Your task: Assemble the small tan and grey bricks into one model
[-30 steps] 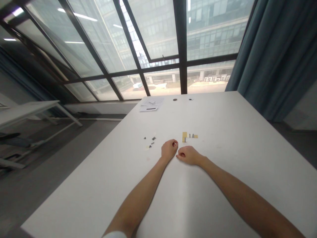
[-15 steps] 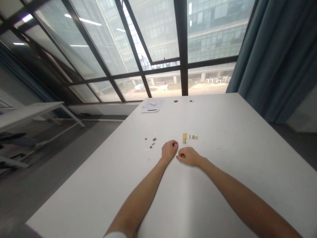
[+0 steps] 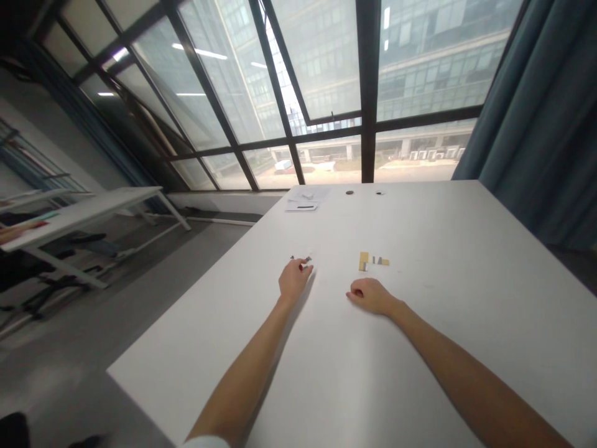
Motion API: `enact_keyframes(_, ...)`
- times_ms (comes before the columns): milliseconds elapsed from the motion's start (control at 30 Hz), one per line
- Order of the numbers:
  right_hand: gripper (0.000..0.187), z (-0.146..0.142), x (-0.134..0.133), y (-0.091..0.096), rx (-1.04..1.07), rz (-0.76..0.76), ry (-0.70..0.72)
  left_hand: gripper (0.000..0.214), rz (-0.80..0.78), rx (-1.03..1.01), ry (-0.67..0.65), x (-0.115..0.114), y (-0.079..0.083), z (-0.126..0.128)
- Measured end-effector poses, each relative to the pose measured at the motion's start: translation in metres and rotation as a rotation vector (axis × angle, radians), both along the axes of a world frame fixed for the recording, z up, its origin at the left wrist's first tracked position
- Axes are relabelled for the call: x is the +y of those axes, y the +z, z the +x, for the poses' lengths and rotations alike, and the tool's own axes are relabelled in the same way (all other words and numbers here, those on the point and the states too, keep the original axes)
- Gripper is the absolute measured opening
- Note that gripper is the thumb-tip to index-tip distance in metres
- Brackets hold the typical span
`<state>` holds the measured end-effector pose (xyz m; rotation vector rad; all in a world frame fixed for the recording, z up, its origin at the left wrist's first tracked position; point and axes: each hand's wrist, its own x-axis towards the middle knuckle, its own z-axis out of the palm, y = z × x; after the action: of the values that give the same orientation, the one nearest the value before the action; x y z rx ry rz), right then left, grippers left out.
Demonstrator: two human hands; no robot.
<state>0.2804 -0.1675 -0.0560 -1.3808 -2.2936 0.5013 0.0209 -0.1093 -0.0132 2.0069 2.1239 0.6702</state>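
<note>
My left hand (image 3: 293, 280) reaches over a few small dark pieces (image 3: 308, 258), with thumb and index finger apart and nothing seen between them. It hides some of those pieces. My right hand (image 3: 370, 295) rests curled on the white table (image 3: 401, 373), its fingers closed; whatever may be inside is hidden. Just beyond it lie a yellow piece (image 3: 363, 258) with a small grey part on it, and little grey pieces (image 3: 377, 261) beside a smaller yellow piece (image 3: 385, 262).
Papers (image 3: 305, 198) and a flat white item with a dark bar (image 3: 301, 208) lie at the table's far left. Two round holes (image 3: 349, 193) sit near the far edge. At another table (image 3: 107, 205) on the left, a person's arm (image 3: 21, 231) shows.
My left hand has moved left, away from my right hand, to the dark pieces, and its fingers have parted. The right hand stays curled. The view has turned left.
</note>
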Motion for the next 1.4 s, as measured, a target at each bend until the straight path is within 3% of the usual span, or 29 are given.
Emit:
enact_keyframes(100,0.033,0.000,0.001,-0.003,0.002,-0.001,-0.003,0.037,0.003,0.089,0.076,-0.010,-0.007,-0.026)
enact_keyframes(233,0.033,0.000,0.002,-0.005,0.010,0.012,-0.001,0.047,-0.028,0.148,0.129,-0.016,-0.020,-0.042)
enact_keyframes(767,0.033,0.002,0.003,-0.008,0.017,0.014,0.000,0.037,-0.061,0.119,0.203,-0.010,-0.029,-0.043)
enact_keyframes(1233,0.032,0.002,0.004,-0.010,0.038,0.031,-0.001,0.031,-0.087,0.034,0.125,-0.012,-0.021,-0.053)
enact_keyframes(1300,0.032,0.002,0.004,-0.010,0.046,0.035,-0.001,0.029,-0.074,0.015,0.071,-0.015,-0.018,-0.047)
enact_keyframes(1400,0.027,0.002,0.003,-0.010,0.084,0.046,0.006,0.028,-0.030,0.010,-0.110,-0.020,-0.012,-0.028)
